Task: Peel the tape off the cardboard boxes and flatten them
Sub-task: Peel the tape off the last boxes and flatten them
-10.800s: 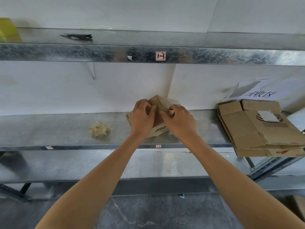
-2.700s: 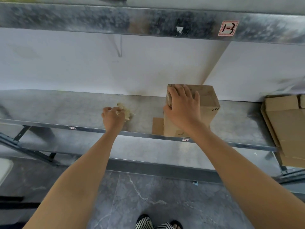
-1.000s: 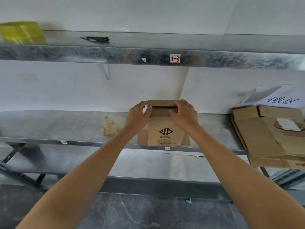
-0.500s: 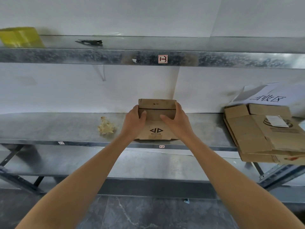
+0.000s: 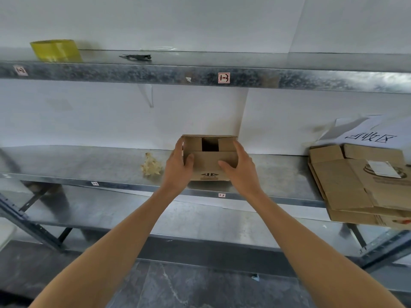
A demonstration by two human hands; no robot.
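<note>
While the left hand (image 5: 179, 167) and right hand (image 5: 241, 170) clasp the box (image 5: 211, 162) by its sides, uneven squeezing could crumple it or skid it off the near edge of the shelf (image 5: 89, 165).

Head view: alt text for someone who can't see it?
A person's left hand and right hand grip a small cardboard box, top flaps partly open, on a metal shelf. Crumpled tape lies left of it, flattened boxes to the right.

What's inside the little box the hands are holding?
Only a dark gap shows between the flaps of the small box, which the left hand and right hand grip. Anything inside is hidden by cardboard.
</note>
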